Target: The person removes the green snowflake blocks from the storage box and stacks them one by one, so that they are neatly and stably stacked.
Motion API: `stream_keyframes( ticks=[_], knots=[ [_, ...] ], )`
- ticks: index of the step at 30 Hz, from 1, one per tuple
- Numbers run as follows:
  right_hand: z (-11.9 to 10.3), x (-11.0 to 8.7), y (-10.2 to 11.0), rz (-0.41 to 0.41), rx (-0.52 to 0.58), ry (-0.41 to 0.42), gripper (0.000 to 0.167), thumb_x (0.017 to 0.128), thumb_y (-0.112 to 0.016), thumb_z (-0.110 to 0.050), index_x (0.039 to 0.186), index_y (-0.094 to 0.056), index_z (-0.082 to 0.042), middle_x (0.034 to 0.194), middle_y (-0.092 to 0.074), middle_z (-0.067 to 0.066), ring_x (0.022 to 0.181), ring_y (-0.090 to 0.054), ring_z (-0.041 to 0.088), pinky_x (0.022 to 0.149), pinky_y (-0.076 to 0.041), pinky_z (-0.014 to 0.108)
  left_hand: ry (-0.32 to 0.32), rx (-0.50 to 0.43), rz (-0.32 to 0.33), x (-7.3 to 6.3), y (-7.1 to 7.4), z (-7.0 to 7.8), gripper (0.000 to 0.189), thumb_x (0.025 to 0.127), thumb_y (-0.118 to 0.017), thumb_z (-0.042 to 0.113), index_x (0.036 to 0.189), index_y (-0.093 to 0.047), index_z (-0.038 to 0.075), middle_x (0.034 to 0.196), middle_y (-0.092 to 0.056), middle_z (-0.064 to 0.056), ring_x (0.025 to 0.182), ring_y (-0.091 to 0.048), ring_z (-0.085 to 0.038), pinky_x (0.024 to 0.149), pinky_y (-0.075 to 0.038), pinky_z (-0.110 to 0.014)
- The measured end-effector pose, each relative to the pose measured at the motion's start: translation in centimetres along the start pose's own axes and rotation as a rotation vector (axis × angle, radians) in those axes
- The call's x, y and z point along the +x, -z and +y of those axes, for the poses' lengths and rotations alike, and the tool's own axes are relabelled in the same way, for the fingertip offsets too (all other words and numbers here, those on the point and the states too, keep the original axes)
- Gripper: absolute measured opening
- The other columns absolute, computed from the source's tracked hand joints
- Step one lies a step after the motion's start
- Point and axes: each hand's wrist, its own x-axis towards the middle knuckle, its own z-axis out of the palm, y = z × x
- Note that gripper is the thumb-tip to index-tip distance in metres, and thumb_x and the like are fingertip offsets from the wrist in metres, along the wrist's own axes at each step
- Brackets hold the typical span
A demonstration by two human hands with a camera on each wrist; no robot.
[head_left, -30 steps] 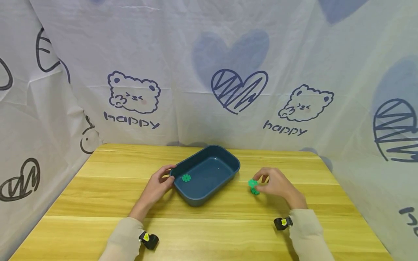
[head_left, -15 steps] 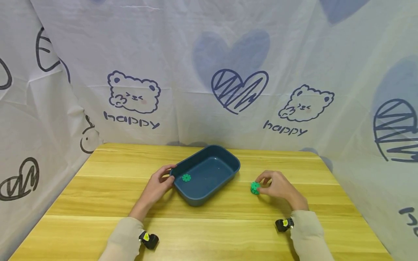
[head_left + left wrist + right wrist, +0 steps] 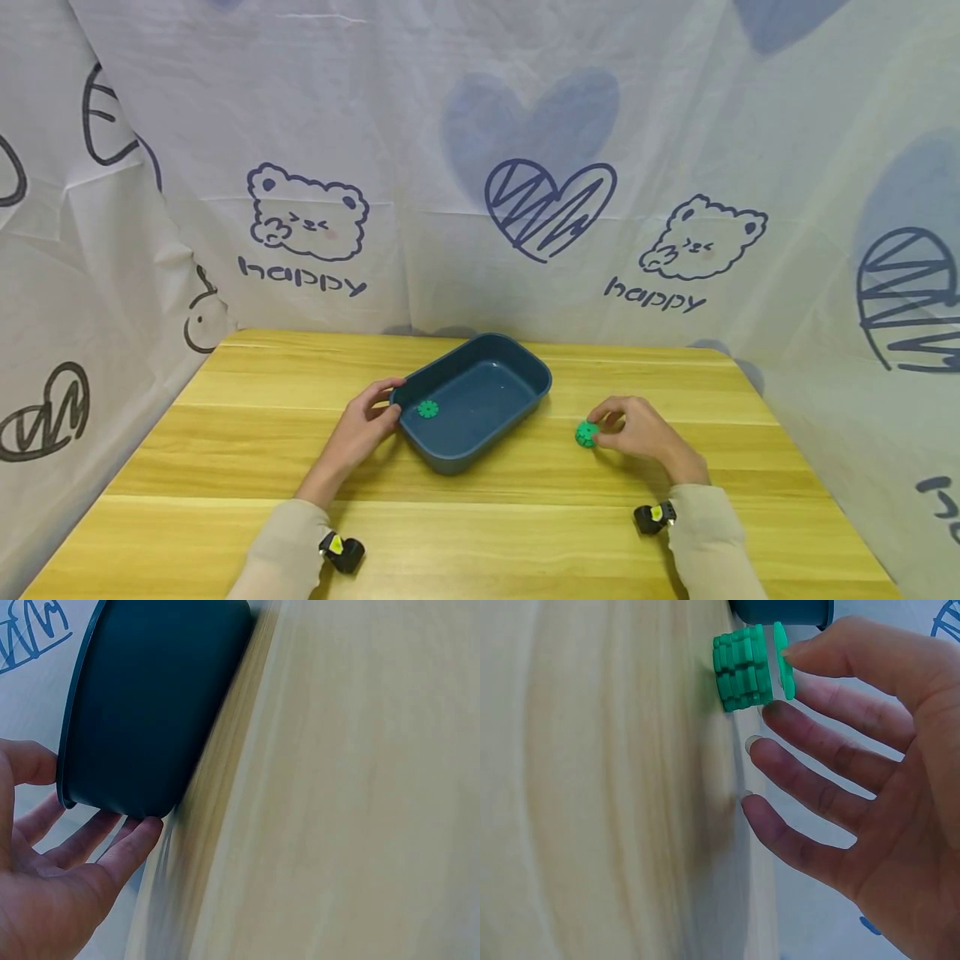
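Observation:
My right hand [image 3: 637, 429] pinches a green notched building disc [image 3: 781, 660] between thumb and fingertips. That disc sits just above a short stack of similar green discs [image 3: 742, 667], with a narrow gap showing in the right wrist view. The remaining right fingers are spread beside the stack, clear of it. My left hand [image 3: 367, 421] holds the near-left end of a dark blue rectangular bin [image 3: 483, 437], thumb and fingers against its rim and outer wall. One green disc [image 3: 428, 409] lies flat inside the bin near that end.
The bin and the stack stand on a yellow wood-grain table [image 3: 495, 542]. A white printed cloth [image 3: 427, 275] hangs behind the table and along both sides. Each wrist carries a small black camera.
My right hand has brought its disc down and slightly right, from above the stack's left edge to close over it. My left hand and the bin have stayed put.

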Motion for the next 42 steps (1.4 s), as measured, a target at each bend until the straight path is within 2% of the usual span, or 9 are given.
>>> stream_keyframes(
  ticks=[17, 29, 42],
  knots=[
    [0.33, -0.02, -0.17, -0.014, 0.007, 0.008, 0.020, 0.083, -0.079, -0.009, 0.103, -0.077, -0.006, 0.101, -0.076, 0.008, 0.090, -0.067, 0.019, 0.079, -0.060, 0.029, 0.010, -0.006, -0.007, -0.10, 0.02, 0.14, 0.044, 0.106, -0.050, 0.008, 0.150, -0.048, 0.008, 0.149, -0.051, -0.026, 0.129, -0.060, -0.041, 0.094, -0.057, -0.028],
    [0.56, -0.01, -0.39, -0.009, 0.015, -0.002, 0.020, 0.083, -0.079, -0.010, 0.103, -0.077, -0.007, 0.101, -0.076, 0.007, 0.090, -0.067, 0.018, 0.079, -0.059, 0.030, -0.006, 0.011, 0.004, -0.18, -0.11, 0.22, 0.044, 0.106, -0.051, 0.008, 0.150, -0.049, 0.007, 0.147, -0.052, -0.027, 0.127, -0.061, -0.043, 0.095, -0.058, -0.034],
    [0.48, 0.00, -0.49, 0.001, 0.028, -0.003, 0.020, 0.083, -0.079, -0.009, 0.103, -0.077, -0.010, 0.100, -0.075, 0.005, 0.088, -0.066, 0.014, 0.079, -0.060, 0.028, -0.012, 0.012, 0.002, -0.13, -0.09, 0.12, 0.044, 0.106, -0.051, 0.007, 0.150, -0.049, 0.006, 0.147, -0.052, -0.027, 0.128, -0.060, -0.044, 0.095, -0.058, -0.034]
  ],
)
